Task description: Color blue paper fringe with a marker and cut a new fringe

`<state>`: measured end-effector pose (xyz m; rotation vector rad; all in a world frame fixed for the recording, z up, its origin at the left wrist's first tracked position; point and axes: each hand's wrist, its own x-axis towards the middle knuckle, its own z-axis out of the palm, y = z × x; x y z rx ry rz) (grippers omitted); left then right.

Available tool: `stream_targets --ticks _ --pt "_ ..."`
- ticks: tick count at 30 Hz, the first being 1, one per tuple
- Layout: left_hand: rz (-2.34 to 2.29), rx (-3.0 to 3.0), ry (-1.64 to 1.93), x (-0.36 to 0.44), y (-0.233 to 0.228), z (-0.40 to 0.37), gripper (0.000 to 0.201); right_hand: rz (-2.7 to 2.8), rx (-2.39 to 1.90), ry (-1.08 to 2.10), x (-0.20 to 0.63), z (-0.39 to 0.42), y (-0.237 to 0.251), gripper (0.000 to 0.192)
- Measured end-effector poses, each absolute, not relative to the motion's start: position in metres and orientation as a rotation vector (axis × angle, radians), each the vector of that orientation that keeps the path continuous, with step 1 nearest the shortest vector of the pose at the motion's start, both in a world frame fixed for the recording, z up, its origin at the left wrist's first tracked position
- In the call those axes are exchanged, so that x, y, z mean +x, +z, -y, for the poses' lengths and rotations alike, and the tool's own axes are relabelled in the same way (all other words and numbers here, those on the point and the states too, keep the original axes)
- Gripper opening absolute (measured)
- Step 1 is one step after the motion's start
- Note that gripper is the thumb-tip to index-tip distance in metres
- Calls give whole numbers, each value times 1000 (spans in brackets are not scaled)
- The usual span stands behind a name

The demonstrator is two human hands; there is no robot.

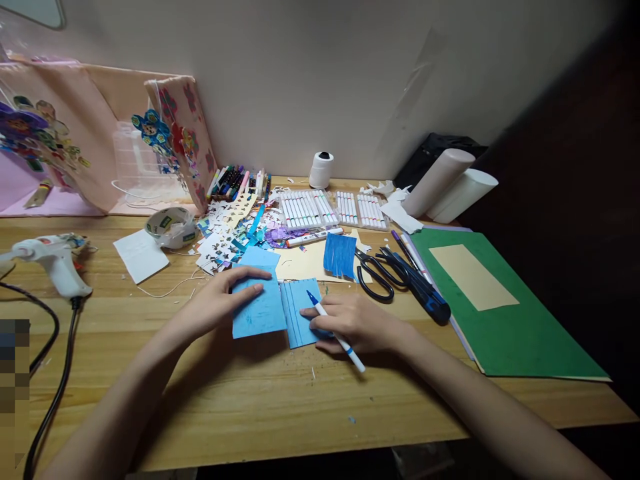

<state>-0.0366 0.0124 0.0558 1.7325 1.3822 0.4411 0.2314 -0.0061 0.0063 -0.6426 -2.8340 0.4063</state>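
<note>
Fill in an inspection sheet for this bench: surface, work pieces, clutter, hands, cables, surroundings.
Surface: wooden table, small specks and bits below the blue pieces.
Work pieces: larger blue sheet; smaller blue piece with dark lines drawn on it; blue-tipped marker.
Clutter: paper scraps, boxed markers, scissors, tape roll, white glue gun.
Hands: left hand spread on the larger sheet; right hand holding the marker over the smaller piece.
Cables: black cable from the glue gun's handle, running off the lower left; second dark cable beside it.
Surroundings: grey wall behind, dark area at right. Other people: nothing seen.
</note>
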Motion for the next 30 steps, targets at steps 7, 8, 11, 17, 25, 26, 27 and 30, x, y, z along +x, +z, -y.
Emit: stream_targets --ticks 7,8,11,17,25,26,27,30 --pt "-1188 1815 209 -29 50 -7 19 2824 -730 301 226 15 3 14" --pt "-1173 1827 209 -29 47 -7 19 2826 -741 290 226 16 3 14" --pt "-1187 1863 252 -29 36 -8 18 2841 -754 275 225 16 5 13" --pt "-1273 1823 286 -29 28 -8 24 2823 -744 312 226 16 7 12" --pt "-1338 1741 309 -22 25 -4 27 2821 -739 310 226 14 6 12" --pt "-1348 1753 313 -21 24 -4 26 2823 -737 303 226 14 6 12" --pt "-1358 1766 314 -21 23 -3 25 2830 -731 296 226 14 6 12" --pt "-1389 1802 304 -19 23 -2 25 2854 -709 266 226 13 6 14"
